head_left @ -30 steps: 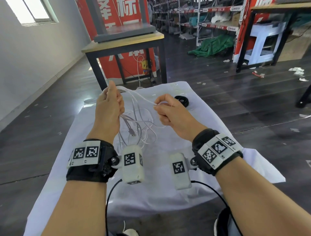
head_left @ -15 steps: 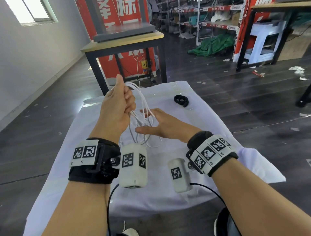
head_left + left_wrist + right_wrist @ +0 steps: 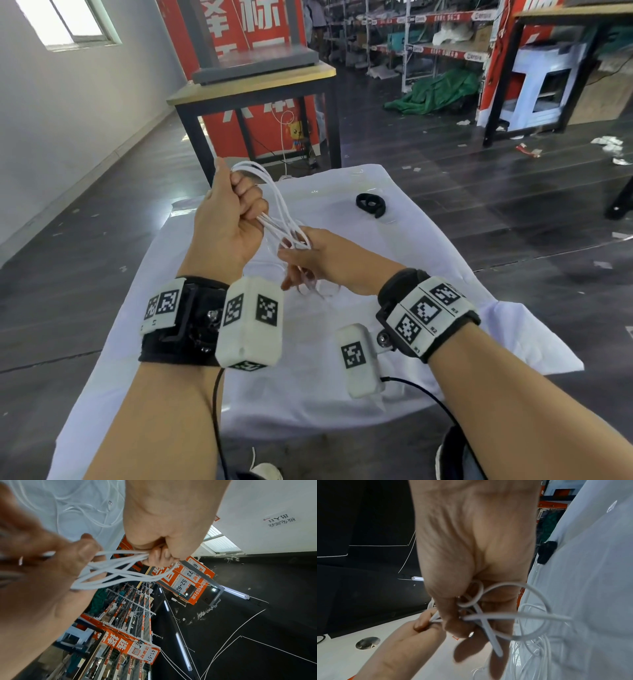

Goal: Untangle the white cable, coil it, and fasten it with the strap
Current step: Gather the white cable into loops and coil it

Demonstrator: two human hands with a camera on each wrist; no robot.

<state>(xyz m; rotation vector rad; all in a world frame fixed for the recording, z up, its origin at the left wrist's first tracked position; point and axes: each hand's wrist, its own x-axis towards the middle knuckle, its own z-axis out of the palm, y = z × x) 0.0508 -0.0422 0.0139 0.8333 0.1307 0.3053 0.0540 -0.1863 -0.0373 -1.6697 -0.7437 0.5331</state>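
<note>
Two hands (image 3: 236, 219), one white cable (image 3: 281, 219), seemingly one black strap (image 3: 370, 205).

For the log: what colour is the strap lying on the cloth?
Black. The strap shows best in the head view, lying apart from both hands.

Left hand (image 3: 227, 219) fisted, raised; right hand (image 3: 317, 255) lower, fingers curled.

Daylight is coming through a window (image 3: 73, 24) high in the pale grey wall (image 3: 78, 102). Dark plank flooring (image 3: 479, 192) is lying littered with paper scraps. A black-legged wooden table (image 3: 260, 85) is standing before red signboards (image 3: 246, 34), storage shelving (image 3: 428, 41) behind.
</note>
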